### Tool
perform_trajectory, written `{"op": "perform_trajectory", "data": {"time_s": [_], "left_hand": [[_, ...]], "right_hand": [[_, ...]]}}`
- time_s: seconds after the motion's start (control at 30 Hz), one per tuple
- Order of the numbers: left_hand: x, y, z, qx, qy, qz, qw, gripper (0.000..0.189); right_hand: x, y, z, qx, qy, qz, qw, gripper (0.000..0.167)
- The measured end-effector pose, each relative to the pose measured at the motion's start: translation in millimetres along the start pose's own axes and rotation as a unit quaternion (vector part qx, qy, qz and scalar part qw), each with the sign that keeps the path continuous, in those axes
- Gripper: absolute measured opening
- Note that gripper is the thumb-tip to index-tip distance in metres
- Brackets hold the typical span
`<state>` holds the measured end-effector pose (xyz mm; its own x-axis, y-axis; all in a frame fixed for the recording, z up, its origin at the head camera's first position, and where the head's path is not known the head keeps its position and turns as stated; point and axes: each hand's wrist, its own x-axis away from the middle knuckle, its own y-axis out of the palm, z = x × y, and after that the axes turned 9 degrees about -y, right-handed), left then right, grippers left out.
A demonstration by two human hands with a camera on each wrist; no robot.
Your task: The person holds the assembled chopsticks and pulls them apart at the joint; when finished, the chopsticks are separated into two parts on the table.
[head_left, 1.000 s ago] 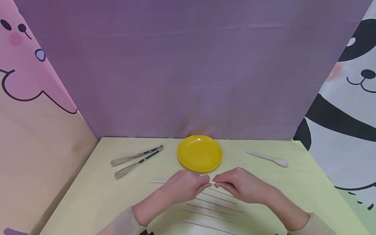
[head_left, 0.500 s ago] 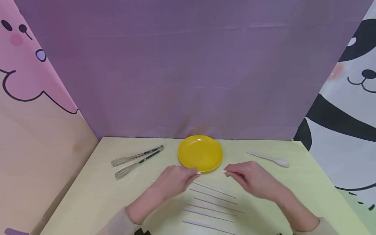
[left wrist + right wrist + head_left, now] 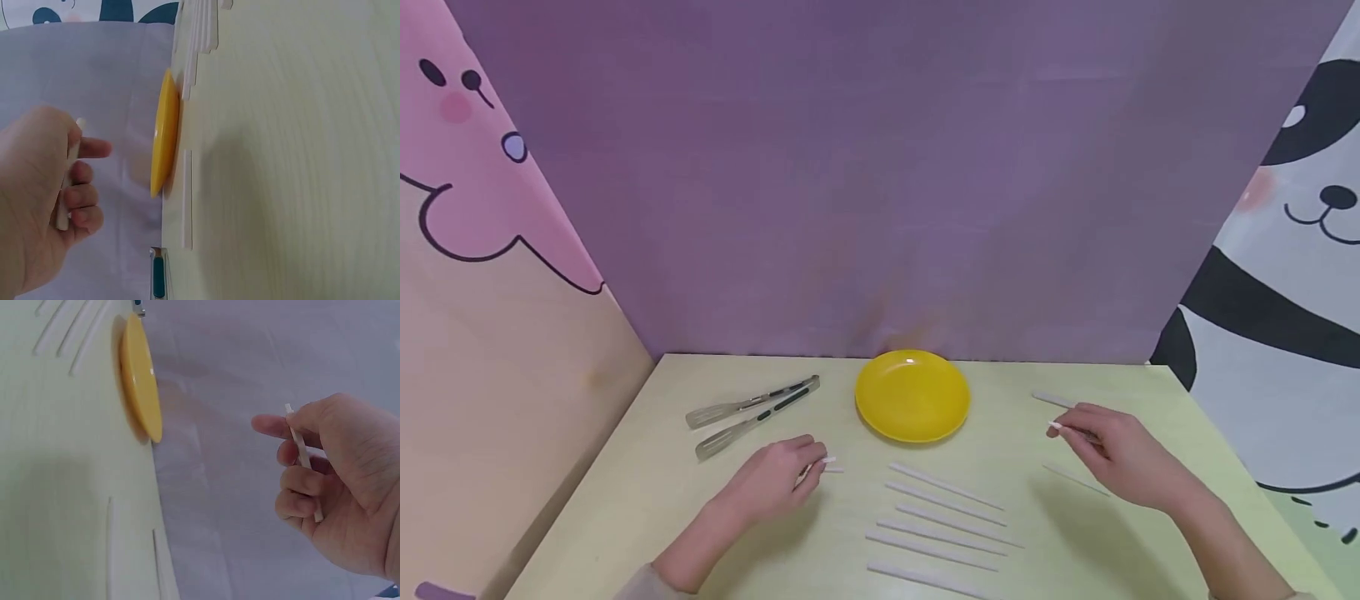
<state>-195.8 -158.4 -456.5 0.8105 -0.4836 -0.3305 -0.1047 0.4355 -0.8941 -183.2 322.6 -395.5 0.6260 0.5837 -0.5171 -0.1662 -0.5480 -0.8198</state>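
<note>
My left hand (image 3: 775, 479) holds a short white stick (image 3: 70, 181) above the table. The fingers curl round it, and one end shows past the thumb. Under that hand another white stick (image 3: 187, 200) lies on the table, mostly hidden in the head view. On the right, my right hand (image 3: 1112, 450) holds a similar short, thin white stick (image 3: 302, 450), tip up by the thumb, with its index finger extended. A white stick (image 3: 1078, 480) lies beneath this hand. Between the hands, several longer white sticks (image 3: 943, 527) lie roughly parallel on the table.
A yellow plate (image 3: 913, 396) stands at the back middle. Metal tongs (image 3: 752, 412) lie spread to its left. To its right lies a white spoon (image 3: 1051, 398), its bowl hidden by my right hand. A purple cloth wall (image 3: 910, 183) rises behind the table (image 3: 625, 517).
From almost touching in front of the plate, my hands have moved apart, left hand to the left and right hand to the right, each with a white stick in it.
</note>
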Motion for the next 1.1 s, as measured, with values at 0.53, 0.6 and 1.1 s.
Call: {"op": "perform_trajectory", "data": {"time_s": [0.53, 0.6, 1.1], "left_hand": [[8.6, 10.0, -10.8, 0.037, 0.006, -0.148, 0.9883, 0.018], [8.4, 14.5, -13.5, 0.025, 0.010, -0.141, 0.9897, 0.019], [1.5, 32.6, -31.5, -0.014, 0.022, -0.063, 0.9977, 0.018]], "right_hand": [[42.5, 27, 26, 0.022, 0.038, -0.051, 0.9977, 0.024], [46.6, 31, 29, 0.017, 0.049, -0.062, 0.9968, 0.025], [54.2, 51, 34, -0.008, 0.106, -0.142, 0.9841, 0.020]]}}
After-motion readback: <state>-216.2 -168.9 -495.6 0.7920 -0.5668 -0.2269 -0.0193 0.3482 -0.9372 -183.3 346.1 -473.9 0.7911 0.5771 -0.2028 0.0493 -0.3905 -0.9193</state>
